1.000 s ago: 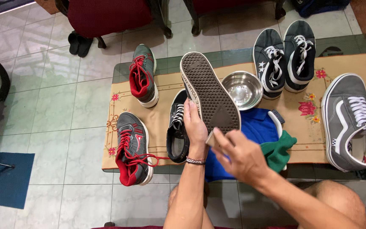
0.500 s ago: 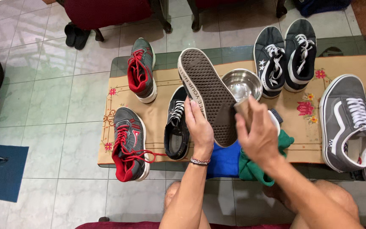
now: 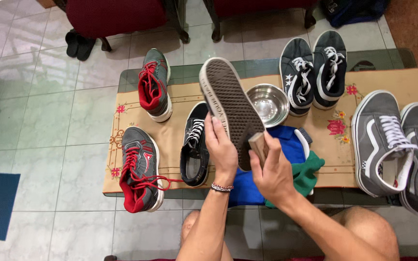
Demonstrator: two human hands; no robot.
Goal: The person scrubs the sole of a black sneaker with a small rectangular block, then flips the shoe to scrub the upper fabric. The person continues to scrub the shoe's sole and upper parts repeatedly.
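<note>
Left hand (image 3: 222,151) gripped an upturned shoe (image 3: 229,107) sole-up, right hand (image 3: 272,175) closed around a brush (image 3: 258,145) pressed on its heel, above the worktop (image 3: 388,79).

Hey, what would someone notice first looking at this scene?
An upturned shoe, sole facing the camera, held in the left hand at the centre, while the right hand presses a small brush against it. Around it on the mat lie red-laced sneakers, a steel bowl and grey shoes.

Head view, steeply down, close
</note>
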